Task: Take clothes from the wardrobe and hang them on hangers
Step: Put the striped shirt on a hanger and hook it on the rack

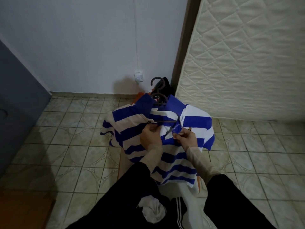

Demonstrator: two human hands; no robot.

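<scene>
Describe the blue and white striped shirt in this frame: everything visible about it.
The striped shirt is a polo with broad blue and white bands, a blue collar and a small crest on the chest. It looks like soft knit cotton. It lies spread and rumpled over a low surface above the tiled floor, with a dark hanger showing at its collar. The left hand and right hand each pinch the open placket near the buttons.

— The polo shirt (pixel 165 142)?
— Broad blue and white stripes, blue collar, a small yellow-and-dark emblem on the chest.
— And the hanger (pixel 159 99)?
— Dark brown, like the second hanger (pixel 157 82) behind it.
— The floor (pixel 66 138)?
— Pale greenish-beige tiles with curved line patterns.
— The mattress (pixel 247 55)?
— Cream, quilted in diamonds. The wall (pixel 82 38) is whitish — the sleeves (pixel 219 187) black over beige cuffs.
</scene>
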